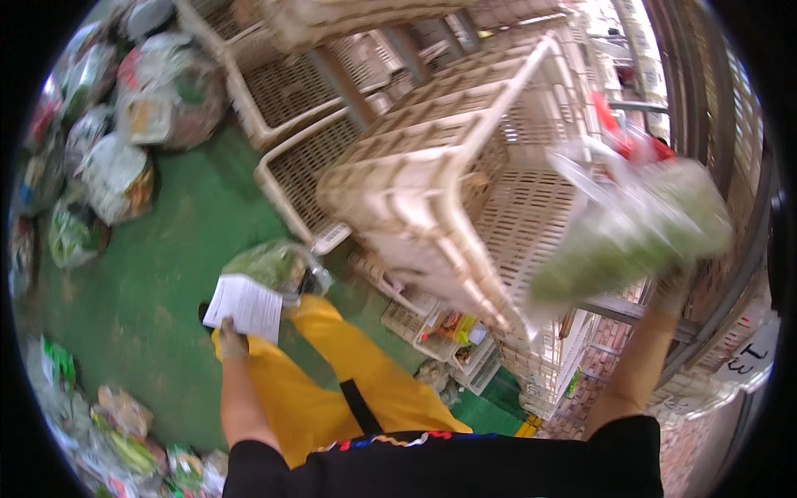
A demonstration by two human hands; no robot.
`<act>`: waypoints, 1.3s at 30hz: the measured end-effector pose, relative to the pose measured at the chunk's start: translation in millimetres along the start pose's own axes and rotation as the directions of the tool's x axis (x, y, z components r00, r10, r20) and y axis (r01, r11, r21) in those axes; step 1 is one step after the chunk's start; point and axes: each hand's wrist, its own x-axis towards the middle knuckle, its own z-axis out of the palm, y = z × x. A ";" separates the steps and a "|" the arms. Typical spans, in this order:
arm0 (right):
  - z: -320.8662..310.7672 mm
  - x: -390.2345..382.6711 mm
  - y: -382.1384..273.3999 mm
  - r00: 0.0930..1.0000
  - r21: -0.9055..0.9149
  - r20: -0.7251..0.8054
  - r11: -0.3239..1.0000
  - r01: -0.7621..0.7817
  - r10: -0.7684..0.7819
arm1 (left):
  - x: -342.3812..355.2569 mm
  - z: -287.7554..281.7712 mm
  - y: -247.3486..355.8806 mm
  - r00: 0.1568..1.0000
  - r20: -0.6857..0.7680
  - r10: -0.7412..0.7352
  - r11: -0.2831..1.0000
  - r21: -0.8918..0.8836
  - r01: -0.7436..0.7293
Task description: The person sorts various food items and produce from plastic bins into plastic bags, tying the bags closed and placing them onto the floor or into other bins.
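Down at the left, my left hand point(232, 342) is closed on a white printed sheet of paper point(251, 307), held in front of my yellow trousers. At the right, my right hand point(671, 292) is at the lower edge of a clear plastic bag of green vegetables point(635, 228) and appears to grip it, though its fingers are mostly hidden and blurred. Something red point(635, 145) shows at the top of that bag. The bag is raised beside the open side of a large off-white slatted crate point(465, 158). By my feet lies another clear bag of greens point(270, 264).
Filled plastic bags point(170, 91) lie on the green floor point(174, 274) at the far left, and more bags point(124, 444) at the near left. Other crates point(299, 83) stand at the back. Small baskets point(452, 332) hold packaged goods. A metal frame point(718, 91) runs along the right.
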 end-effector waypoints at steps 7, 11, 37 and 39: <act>127.8 -135.8 -50.2 0.992 0.371 0.084 0.921 -0.117 0.092 | -8.5 18.5 32.7 0.984 0.037 -0.175 0.840 -0.517 0.168; 258.9 -196.9 18.7 0.902 0.532 0.325 0.733 -0.424 0.285 | -8.6 8.8 40.6 0.973 0.093 -0.210 0.790 -0.571 0.225; 674.1 -321.7 432.7 0.276 0.850 0.340 -0.168 -0.499 0.899 | -1.9 -25.0 20.8 0.916 0.192 -0.353 0.925 -0.074 0.372; 661.7 -307.0 431.3 0.296 0.842 0.509 -0.396 -0.367 0.808 | -1.9 -20.9 26.0 0.913 0.127 -0.388 0.920 0.002 0.391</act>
